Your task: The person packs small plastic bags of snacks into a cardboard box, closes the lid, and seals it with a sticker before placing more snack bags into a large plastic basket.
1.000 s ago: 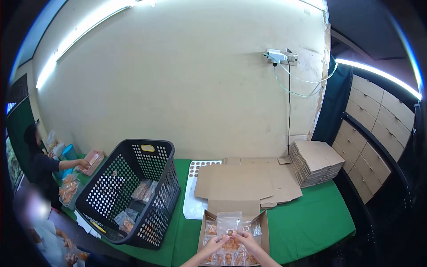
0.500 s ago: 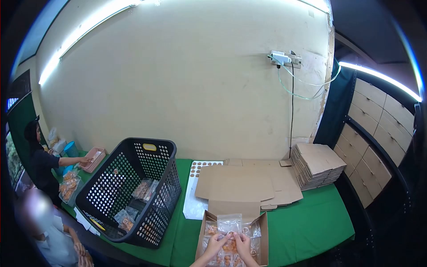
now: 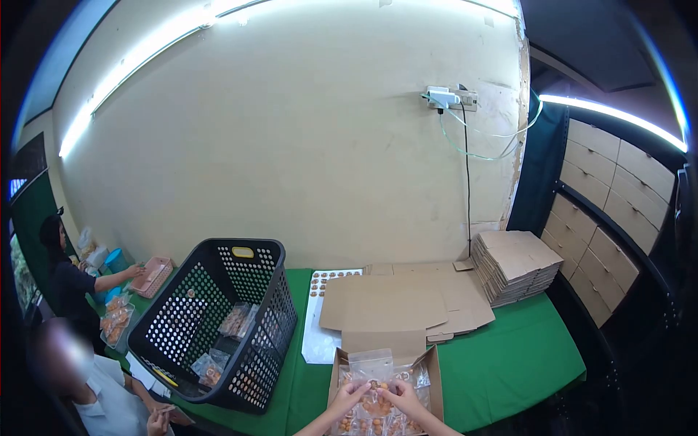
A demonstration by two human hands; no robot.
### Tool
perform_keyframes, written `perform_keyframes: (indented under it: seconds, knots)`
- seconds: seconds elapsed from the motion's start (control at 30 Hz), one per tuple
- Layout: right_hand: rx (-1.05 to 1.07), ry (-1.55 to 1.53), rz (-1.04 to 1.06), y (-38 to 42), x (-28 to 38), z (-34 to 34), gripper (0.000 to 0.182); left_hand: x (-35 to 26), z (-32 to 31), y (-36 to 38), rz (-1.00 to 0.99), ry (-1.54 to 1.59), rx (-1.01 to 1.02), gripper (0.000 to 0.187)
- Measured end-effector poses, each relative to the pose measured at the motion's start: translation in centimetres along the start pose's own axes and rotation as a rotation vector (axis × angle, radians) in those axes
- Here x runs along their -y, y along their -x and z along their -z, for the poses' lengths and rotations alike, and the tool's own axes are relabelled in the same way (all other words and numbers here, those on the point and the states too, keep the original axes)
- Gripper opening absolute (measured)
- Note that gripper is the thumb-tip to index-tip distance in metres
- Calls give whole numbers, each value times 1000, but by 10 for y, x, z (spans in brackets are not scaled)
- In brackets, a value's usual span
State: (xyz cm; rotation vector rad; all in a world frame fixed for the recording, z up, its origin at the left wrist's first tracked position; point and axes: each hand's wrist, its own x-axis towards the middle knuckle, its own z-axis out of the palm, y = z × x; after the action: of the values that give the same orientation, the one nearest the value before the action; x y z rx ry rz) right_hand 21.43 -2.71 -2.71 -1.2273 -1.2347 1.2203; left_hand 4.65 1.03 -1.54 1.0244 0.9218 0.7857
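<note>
Clear plastic bag (image 3: 371, 359) stays pinched in closed fingers (image 3: 360, 389) of left hand (image 3: 349, 397) and right hand (image 3: 403, 397), now slightly more apart, so its label (image 3: 374, 384) is less covered.

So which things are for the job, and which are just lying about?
Seem part of the job:
left hand and right hand, pinching a clear bag
open box of bags
white sheet, probably
black basket, probably

Seem just around:
wall plug
black cable
papers
</note>
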Motion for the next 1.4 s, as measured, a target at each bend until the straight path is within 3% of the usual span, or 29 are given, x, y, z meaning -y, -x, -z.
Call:
perform_keyframes:
  seconds: [0.07,0.17,0.27,0.37,0.53,0.67,0.73,0.87,1.4]
  knots:
    - [-30,-201,53,-2,4,-10,19,9,5,0,-1,-6,44,27]
    - [19,95,-14,0,-3,-4,19,25,10,-2,-19,95,60,28]
    - [102,193,-115,0,9,-2,19,26,11,-1,38,179,71,30]
    - [52,-214,-16,0,12,-13,17,31,16,-4,74,202,85,30]
    - [65,-190,-23,-10,7,-10,20,12,12,3,77,166,71,28]
    - [31,-195,-46,-16,-8,-22,22,8,18,4,268,336,58,28]
    - [80,-121,-84,-20,-14,-18,21,-2,21,5,257,279,68,29]
    - [58,-168,-74,-20,0,-20,21,11,24,-3,3,105,58,31]
    - [-25,-261,-33,-10,9,-22,16,1,11,10,-61,60,38,28]
